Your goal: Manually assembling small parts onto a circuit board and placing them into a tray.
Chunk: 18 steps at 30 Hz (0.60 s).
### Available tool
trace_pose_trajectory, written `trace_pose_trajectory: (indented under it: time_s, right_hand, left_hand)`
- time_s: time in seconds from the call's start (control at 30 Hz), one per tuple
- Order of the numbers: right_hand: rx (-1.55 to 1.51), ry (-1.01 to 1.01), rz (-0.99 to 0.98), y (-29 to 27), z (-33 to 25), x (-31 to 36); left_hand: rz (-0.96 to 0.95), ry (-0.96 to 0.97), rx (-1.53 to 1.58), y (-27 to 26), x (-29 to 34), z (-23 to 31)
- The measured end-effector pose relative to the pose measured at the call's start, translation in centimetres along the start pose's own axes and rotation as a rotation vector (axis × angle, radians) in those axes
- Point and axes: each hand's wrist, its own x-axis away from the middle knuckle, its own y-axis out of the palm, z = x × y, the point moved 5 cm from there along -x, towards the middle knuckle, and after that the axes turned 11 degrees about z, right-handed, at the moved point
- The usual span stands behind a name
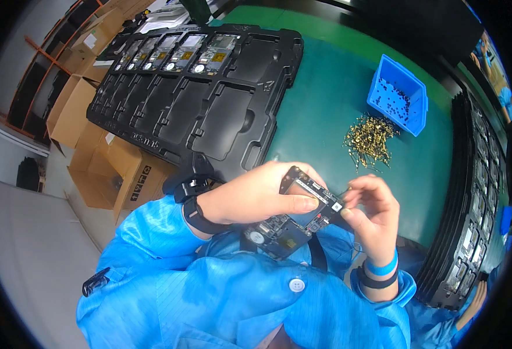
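My left hand grips a dark circuit board close to my body, thumb pressed across its upper face. The board is tilted and carries a white round part and small connectors. At the board's right edge, my right hand has thumb and forefinger drawn together beside a small white square part. What those fingertips pinch is too small to make out. Beyond the right hand, a heap of thin gold-coloured wired parts lies on the green mat.
A black moulded tray holds several circuit boards in its far row. Small black pieces lie in a blue bin. Stacked black trays stand at right, near another person's hand. An open cardboard box sits at left.
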Motion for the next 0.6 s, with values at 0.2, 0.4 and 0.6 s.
trace_pose_trajectory:
  time_s: [0.2, 0.4, 0.6]
  right_hand:
    - [-0.277, 0.152, -0.028, 1.4, 0.5, 0.9]
    - [-0.329, 0.277, 0.014, 1.2, 1.4, 1.7]
    - [-0.276, 0.267, 0.050, 0.8, 1.4, 2.1]
  left_hand:
    - [0.072, -0.020, -0.029, 0.4, -0.5, -0.3]
    - [0.029, -0.037, -0.133, 0.1, -0.4, -1.2]
    - [0.059, -0.068, -0.166, 0.3, -0.4, -1.3]
